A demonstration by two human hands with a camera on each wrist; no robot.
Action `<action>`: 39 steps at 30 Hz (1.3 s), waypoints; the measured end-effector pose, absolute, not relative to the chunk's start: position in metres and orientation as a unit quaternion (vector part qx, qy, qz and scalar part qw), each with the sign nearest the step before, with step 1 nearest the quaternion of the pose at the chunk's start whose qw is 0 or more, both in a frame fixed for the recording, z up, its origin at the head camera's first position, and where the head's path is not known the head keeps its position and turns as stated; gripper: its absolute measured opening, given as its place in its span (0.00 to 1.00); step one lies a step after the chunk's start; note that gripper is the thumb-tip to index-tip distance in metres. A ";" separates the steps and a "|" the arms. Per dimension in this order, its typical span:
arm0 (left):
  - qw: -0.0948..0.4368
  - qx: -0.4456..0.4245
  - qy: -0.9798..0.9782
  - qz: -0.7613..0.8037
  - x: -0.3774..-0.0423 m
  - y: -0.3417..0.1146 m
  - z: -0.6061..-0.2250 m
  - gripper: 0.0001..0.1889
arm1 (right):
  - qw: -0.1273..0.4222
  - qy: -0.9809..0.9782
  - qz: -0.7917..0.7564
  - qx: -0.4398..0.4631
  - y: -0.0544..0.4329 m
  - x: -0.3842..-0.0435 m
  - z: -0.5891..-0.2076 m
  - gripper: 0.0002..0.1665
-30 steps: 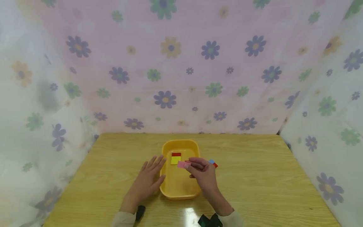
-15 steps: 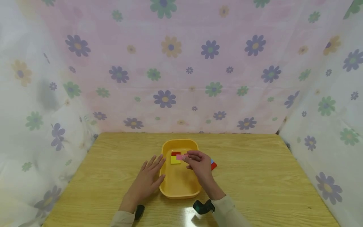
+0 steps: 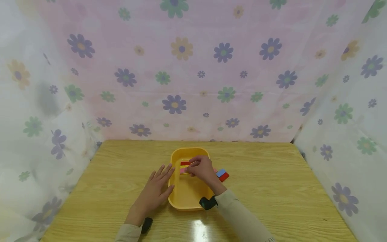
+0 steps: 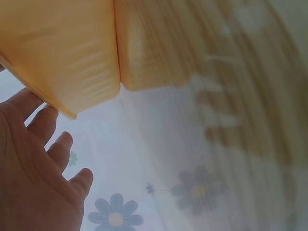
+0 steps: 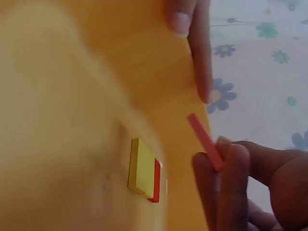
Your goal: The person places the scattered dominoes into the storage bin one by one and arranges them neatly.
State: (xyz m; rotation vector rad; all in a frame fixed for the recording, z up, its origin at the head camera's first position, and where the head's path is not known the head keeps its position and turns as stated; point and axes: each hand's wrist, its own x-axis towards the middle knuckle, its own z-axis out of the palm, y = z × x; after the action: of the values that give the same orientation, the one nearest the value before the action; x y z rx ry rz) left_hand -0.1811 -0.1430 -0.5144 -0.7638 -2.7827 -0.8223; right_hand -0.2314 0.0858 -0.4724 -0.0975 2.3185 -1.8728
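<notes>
Pinched between the thumb and fingers of the right hand (image 3: 202,168) is a flat pink block (image 5: 204,139). Thumb and fingers are only as far apart as the thin block is thick, and one end pokes out past the tips. It is held up over the floor of the yellow tray (image 3: 188,208), toward the tray's far end and a bit left of its middle. From above, it hides part of a yellow block (image 5: 144,168) that lies on the tray floor. A red block (image 3: 185,163) lies there too, touching the yellow one on the side toward the tray's far end.

On the tray's left side, the left hand (image 3: 157,188) has its fingers straight and spread, with some fingertips touching the rim. It has hold of nothing.

Just outside the tray, on its right, a blue block (image 3: 221,172) and a second red block (image 3: 224,177) sit touching. A bit of another pink block (image 3: 215,170) peeks out between them and the tray, mostly hidden by the right hand.

Under the tray is a wood-look table (image 3: 257,188). Past its far end hangs a pink sheet (image 3: 193,84) with flowers. On the right sleeve (image 3: 245,218), nearer the person than the tray, are small dark marks like letters, too tiny to read.
</notes>
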 end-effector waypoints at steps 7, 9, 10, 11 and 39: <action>0.071 -0.257 -0.923 -0.280 -0.180 -0.144 -0.514 0.33 | 0.117 0.812 -0.571 -0.021 0.078 -0.237 -0.479 0.25; 0.072 -0.256 -0.923 -0.279 -0.181 -0.144 -0.514 0.33 | 0.115 0.824 -0.555 -0.017 0.077 -0.239 -0.480 0.24; 0.072 -0.256 -0.923 -0.278 -0.181 -0.144 -0.514 0.33 | 0.112 0.832 -0.543 -0.015 0.076 -0.240 -0.481 0.23; 0.073 -0.257 -0.923 -0.277 -0.181 -0.144 -0.514 0.33 | 0.110 0.840 -0.531 -0.011 0.076 -0.241 -0.482 0.21; 0.089 -0.263 -0.924 -0.262 -0.181 -0.144 -0.513 0.33 | 0.064 0.905 -0.421 -0.016 0.072 -0.250 -0.497 0.19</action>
State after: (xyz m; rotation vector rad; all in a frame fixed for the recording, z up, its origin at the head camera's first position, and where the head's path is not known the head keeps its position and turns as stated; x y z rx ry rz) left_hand -0.1813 -0.1436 -0.5132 -0.7828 -2.7506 -0.7801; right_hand -0.2505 0.0723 -0.4972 -0.0477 2.7329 -1.2707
